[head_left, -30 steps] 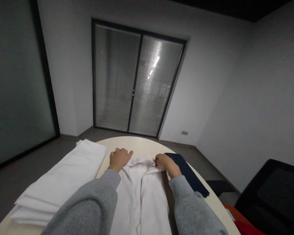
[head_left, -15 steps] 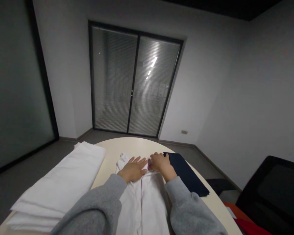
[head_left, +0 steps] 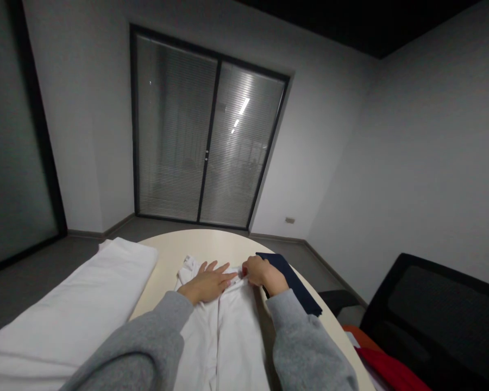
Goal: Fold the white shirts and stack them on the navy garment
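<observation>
A white shirt (head_left: pixel 224 336) lies spread on the beige oval table (head_left: pixel 175 247) in front of me, its collar end at the far side. My left hand (head_left: pixel 207 282) rests flat on the shirt near the collar, fingers stretched out. My right hand (head_left: pixel 261 272) is curled beside it, fingers pinching the collar fabric. Both arms wear grey sleeves.
A stack of folded white cloth (head_left: pixel 73 320) lies along the table's left side. A dark navy folded cloth (head_left: pixel 295 282) sits right of my right hand. A black chair (head_left: pixel 427 315) and red and orange fabric (head_left: pixel 387 369) are at the lower right. Glass doors with blinds (head_left: pixel 206 136) stand behind.
My left hand moved from the collar's left corner to lie flat at the middle. My right hand moved inward, still pinching the collar. The view shifted right.
</observation>
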